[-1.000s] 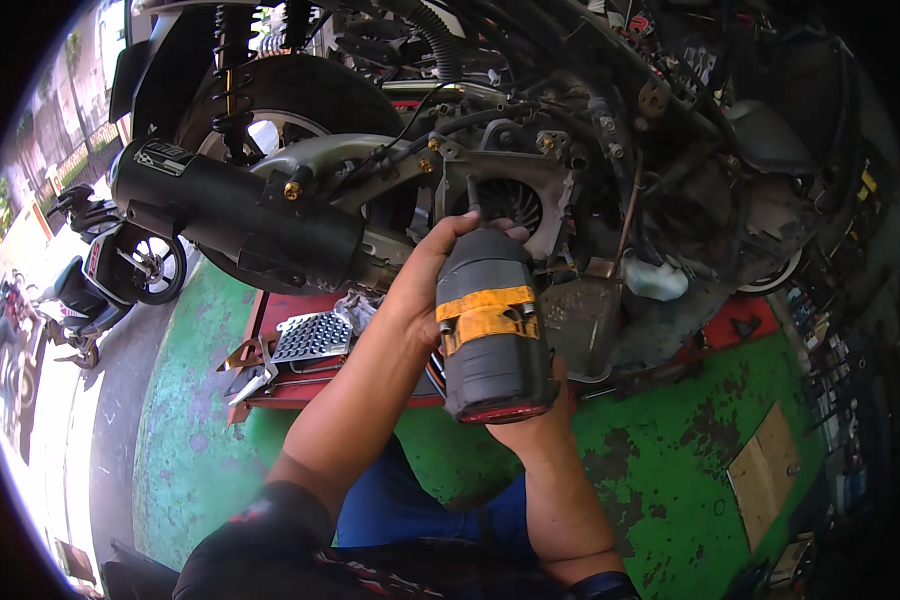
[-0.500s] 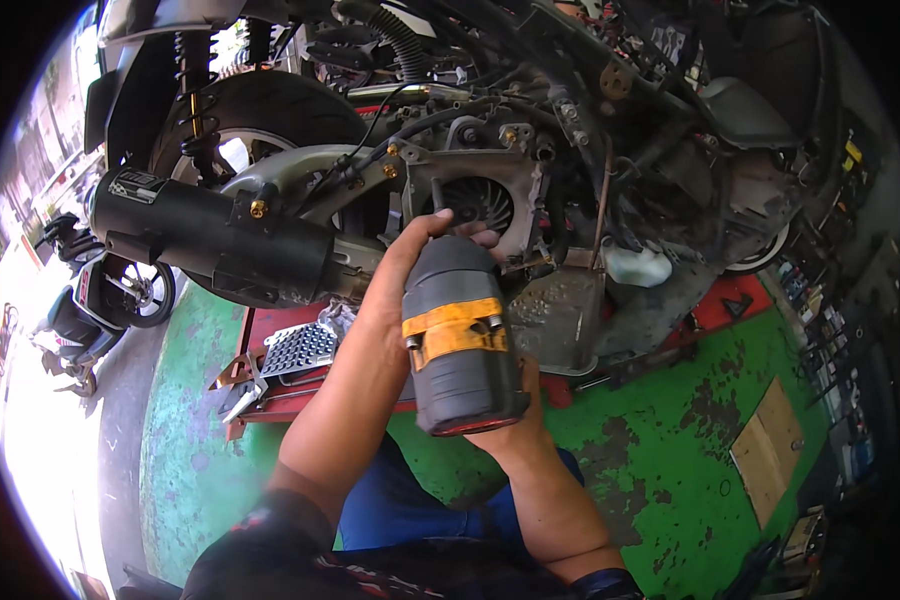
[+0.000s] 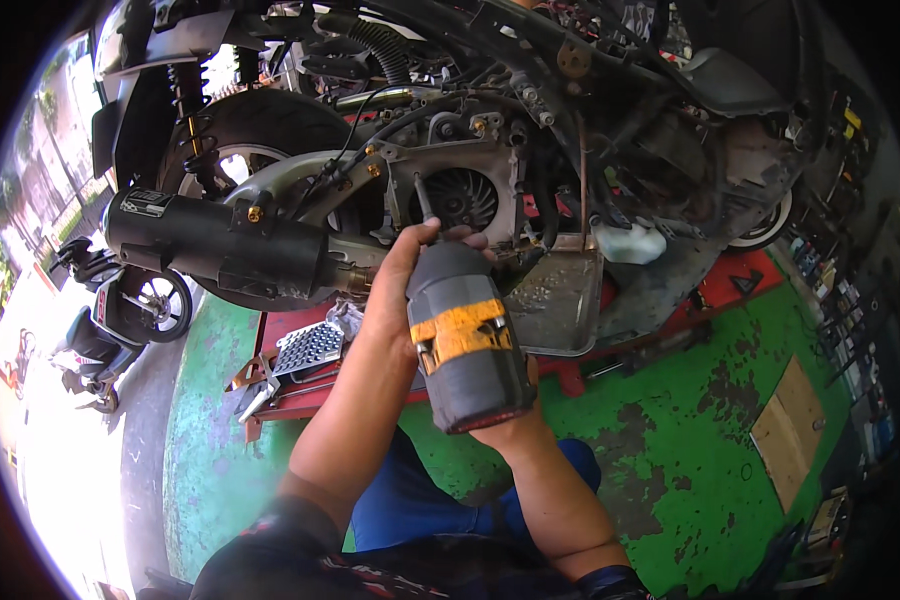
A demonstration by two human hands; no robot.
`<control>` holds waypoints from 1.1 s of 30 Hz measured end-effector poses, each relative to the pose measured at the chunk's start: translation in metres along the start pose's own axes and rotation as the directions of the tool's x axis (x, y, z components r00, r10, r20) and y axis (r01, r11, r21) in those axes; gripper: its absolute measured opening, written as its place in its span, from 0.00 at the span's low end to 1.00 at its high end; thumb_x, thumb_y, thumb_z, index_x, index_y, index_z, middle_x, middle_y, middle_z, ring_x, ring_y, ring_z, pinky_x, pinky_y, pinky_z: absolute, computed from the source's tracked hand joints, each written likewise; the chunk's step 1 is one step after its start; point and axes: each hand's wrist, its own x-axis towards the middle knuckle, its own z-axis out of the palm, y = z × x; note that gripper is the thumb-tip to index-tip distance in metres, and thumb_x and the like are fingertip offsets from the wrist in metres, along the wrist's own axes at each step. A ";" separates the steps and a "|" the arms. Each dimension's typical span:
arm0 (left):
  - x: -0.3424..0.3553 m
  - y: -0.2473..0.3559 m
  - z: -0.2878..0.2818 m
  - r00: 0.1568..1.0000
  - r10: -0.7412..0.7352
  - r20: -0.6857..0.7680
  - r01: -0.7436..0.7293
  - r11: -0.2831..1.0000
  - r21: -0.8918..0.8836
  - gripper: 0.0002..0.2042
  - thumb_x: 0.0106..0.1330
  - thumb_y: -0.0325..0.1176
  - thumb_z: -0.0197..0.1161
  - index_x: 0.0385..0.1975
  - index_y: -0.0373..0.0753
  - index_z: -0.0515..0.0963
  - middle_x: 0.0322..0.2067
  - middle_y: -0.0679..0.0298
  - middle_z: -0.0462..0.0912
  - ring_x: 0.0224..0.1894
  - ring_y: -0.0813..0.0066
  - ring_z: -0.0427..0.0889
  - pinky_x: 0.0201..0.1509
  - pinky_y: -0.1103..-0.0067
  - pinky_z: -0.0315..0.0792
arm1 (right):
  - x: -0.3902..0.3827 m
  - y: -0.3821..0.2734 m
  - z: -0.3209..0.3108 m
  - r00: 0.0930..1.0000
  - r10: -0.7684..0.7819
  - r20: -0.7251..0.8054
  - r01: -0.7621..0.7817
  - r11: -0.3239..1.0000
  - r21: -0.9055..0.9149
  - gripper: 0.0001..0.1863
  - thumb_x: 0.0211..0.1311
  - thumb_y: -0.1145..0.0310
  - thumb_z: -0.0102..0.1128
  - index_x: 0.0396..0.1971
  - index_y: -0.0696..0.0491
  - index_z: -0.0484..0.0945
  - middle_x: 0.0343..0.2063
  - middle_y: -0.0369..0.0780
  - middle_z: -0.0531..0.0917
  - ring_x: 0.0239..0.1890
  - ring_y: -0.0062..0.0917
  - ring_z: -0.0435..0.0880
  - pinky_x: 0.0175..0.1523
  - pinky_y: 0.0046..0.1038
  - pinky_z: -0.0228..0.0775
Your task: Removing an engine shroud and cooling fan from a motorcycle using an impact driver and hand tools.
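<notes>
Left hand point(image 3: 396, 283) wraps its fingers around one driver point(image 3: 462, 350); right hand point(image 3: 508, 428): fingers hidden, cannot tell. Far, one fan point(image 3: 462, 200).

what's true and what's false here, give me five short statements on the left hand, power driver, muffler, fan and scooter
The left hand grips the front part of the power driver. True.
The power driver's bright strips are blue. False: they are yellow-orange.
The black muffler is left of the bladed fan. True.
The bladed fan is hidden under a solid lid. False: its blades show.
A parked scooter stands at the left. True.
</notes>
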 end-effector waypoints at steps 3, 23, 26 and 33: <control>-0.006 -0.017 0.003 0.998 -0.001 -0.055 0.004 0.999 0.047 0.17 0.68 0.41 0.60 0.44 0.31 0.74 0.38 0.53 0.84 0.42 0.57 0.85 0.47 0.67 0.81 | -0.016 0.002 -0.005 1.000 -0.012 0.004 0.012 1.000 0.017 0.20 0.51 0.67 0.71 0.45 0.54 0.80 0.42 0.46 0.83 0.42 0.43 0.86 0.46 0.35 0.80; 0.084 -0.071 0.022 0.993 -0.117 0.029 0.108 0.971 0.214 0.12 0.73 0.34 0.53 0.39 0.29 0.77 0.33 0.51 0.85 0.34 0.61 0.86 0.43 0.68 0.84 | -0.029 0.046 -0.027 0.696 0.718 -0.010 -0.620 0.608 0.496 0.19 0.61 0.69 0.65 0.51 0.57 0.78 0.47 0.45 0.83 0.51 0.38 0.81 0.56 0.37 0.72; 0.086 -0.064 0.021 0.994 -0.099 0.040 0.090 0.979 0.182 0.11 0.73 0.33 0.54 0.39 0.30 0.77 0.32 0.52 0.85 0.33 0.62 0.86 0.41 0.69 0.84 | -0.026 0.051 -0.021 0.773 0.628 -0.091 -0.546 0.731 0.409 0.19 0.60 0.69 0.65 0.52 0.56 0.78 0.47 0.45 0.83 0.52 0.38 0.80 0.58 0.39 0.71; 0.085 -0.056 0.024 0.973 -0.220 0.070 0.210 0.970 0.125 0.17 0.73 0.37 0.46 0.43 0.29 0.75 0.42 0.47 0.85 0.43 0.54 0.85 0.54 0.62 0.80 | -0.024 0.060 -0.025 0.948 0.284 -0.143 -0.297 0.952 -0.077 0.18 0.61 0.73 0.64 0.50 0.59 0.76 0.42 0.42 0.81 0.42 0.27 0.81 0.45 0.29 0.75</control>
